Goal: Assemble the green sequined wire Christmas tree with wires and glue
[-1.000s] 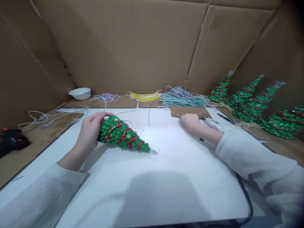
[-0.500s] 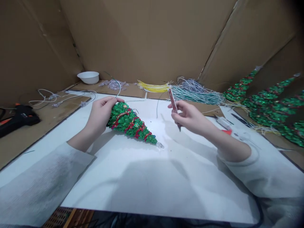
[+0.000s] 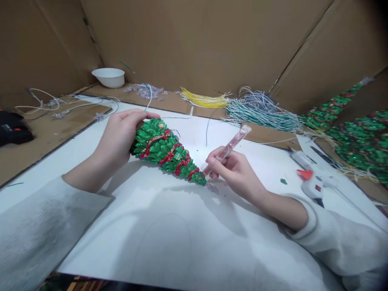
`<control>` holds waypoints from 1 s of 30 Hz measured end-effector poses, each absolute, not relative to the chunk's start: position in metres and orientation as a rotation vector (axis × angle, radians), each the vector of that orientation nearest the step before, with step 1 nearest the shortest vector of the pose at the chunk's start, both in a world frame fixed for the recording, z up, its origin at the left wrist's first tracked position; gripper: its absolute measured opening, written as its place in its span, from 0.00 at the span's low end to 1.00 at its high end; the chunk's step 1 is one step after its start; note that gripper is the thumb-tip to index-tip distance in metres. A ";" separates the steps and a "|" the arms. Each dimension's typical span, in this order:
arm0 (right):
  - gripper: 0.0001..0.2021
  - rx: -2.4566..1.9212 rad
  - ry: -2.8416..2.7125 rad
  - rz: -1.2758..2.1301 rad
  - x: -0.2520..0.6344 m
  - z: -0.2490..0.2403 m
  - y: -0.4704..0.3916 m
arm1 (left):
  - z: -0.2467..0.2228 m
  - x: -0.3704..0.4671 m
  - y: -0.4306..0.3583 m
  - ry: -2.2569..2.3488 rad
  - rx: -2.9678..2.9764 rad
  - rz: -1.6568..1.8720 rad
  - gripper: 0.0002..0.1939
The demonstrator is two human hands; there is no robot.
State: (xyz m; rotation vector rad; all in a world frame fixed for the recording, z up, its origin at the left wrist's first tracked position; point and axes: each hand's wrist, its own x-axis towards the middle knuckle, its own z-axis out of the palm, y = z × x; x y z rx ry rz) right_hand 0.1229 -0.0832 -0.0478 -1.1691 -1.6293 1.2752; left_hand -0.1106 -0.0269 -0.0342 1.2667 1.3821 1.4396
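A small green beaded Christmas tree (image 3: 169, 155) with red garland and small ornaments lies tilted, its tip to the right and low. My left hand (image 3: 121, 137) is closed around its wide base, and a thin white-and-green wire (image 3: 150, 97) sticks up behind the fingers. My right hand (image 3: 228, 171) is closed on a slim pinkish pen-shaped tool (image 3: 228, 148). The tool's narrow end is at the tree near its tip; whether it touches, I cannot tell. A clear ornament (image 3: 212, 188) sits at the treetop.
Bundles of yellow wires (image 3: 204, 99) and green wires (image 3: 263, 115) lie at the back, beside clear beads (image 3: 147, 91) and a white bowl (image 3: 109, 77). A white glue gun (image 3: 313, 186) lies right, near more trees (image 3: 360, 139). A black tool (image 3: 13, 127) is left.
My right hand has moved left and turned the pen-shaped tool, bringing its narrow end to the upper part of the tree. My left hand keeps its hold. The view has shifted slightly.
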 end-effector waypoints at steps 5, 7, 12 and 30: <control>0.08 -1.131 -1.557 1.355 0.126 -0.055 -0.083 | -0.036 -0.113 -0.025 1.390 1.271 1.413 0.10; 0.08 -1.149 -1.501 1.346 0.127 -0.057 -0.083 | -0.036 -0.114 -0.024 1.380 1.243 1.393 0.10; 0.10 -1.185 -1.434 1.345 0.128 -0.059 -0.083 | -0.036 -0.119 -0.020 1.339 1.134 1.280 0.12; 0.11 -1.104 -1.797 1.320 0.132 -0.049 -0.084 | -0.019 -0.121 -0.015 1.525 1.182 1.077 0.08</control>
